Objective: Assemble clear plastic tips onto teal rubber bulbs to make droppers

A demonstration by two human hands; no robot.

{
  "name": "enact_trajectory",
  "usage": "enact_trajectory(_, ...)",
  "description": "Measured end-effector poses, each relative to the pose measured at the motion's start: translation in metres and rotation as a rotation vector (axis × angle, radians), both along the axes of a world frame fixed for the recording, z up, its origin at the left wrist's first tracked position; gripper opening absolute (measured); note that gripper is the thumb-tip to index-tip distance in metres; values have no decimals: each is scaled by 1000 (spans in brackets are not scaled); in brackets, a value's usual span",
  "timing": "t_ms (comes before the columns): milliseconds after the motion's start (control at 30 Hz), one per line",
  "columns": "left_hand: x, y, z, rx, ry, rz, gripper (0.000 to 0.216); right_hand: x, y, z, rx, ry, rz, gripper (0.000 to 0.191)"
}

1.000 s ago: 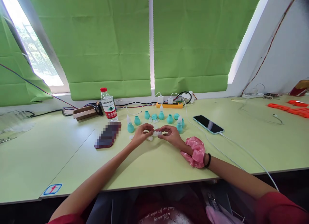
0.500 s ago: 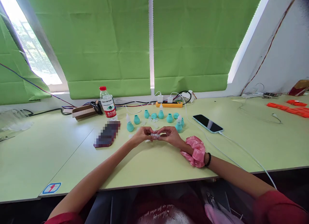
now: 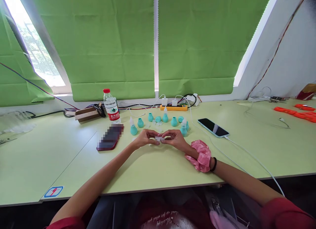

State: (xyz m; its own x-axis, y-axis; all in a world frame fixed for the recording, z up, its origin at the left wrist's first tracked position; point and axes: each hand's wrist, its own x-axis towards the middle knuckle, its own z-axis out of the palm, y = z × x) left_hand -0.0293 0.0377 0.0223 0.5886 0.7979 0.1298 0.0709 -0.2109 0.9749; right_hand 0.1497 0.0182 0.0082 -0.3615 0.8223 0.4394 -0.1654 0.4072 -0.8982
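Note:
Between my two hands is a small clear plastic piece [image 3: 159,138], held just above the table. My left hand [image 3: 146,138] pinches its left end between thumb and fingers. From the other side, my right hand [image 3: 174,138] grips the right end the same way. Just beyond the hands stand several turquoise rubber bulbs [image 3: 165,117]. Some carry a translucent pointed tip, like the bulb on the left [image 3: 133,129] and the one on the right [image 3: 183,131]. Small clear loose parts [image 3: 157,123] lie among them, partly hidden by my fingers.
A water bottle [image 3: 112,107] and a dark phone [image 3: 110,138] stand and lie at the left. A charging phone [image 3: 213,127] lies at the right, its white cable [image 3: 254,153] running to the front edge. Behind are an orange power strip [image 3: 173,108] and a cardboard box [image 3: 87,114]. Orange parts [image 3: 296,112] lie far right.
The clear piece has turned slightly between my fingers, and my left fingertips have shifted on it. Both hands stay in nearly the same place. The whole view has moved very slightly.

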Motion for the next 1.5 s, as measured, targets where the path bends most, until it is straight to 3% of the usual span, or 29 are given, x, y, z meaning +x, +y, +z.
enact_trajectory(200, 0, -1, 3, 9, 5, 13, 35, -1, -3, 3, -9, -7, -22, 18)
enact_trajectory(400, -1, -2, 2, -91, -62, -5, 35, 0, -1, 0, -17, -11, -22, 23)
enact_trajectory(533, -2, -2, 1, -217, -115, -33, 37, 0, -1, 1, 6, -3, -33, 22)
enact_trajectory(733, -2, -2, 3, -397, -181, -138, 24, -1, -1, 3, -16, -12, -54, 25)
enact_trajectory(1167, -1, -1, -3, -427, -141, -112, 25, -1, 0, 1, -37, -11, -87, 26)
enact_trajectory(1500, 7, -4, -4, -368, -159, -73, 25, -3, -11, 13, -77, -40, -148, 23)
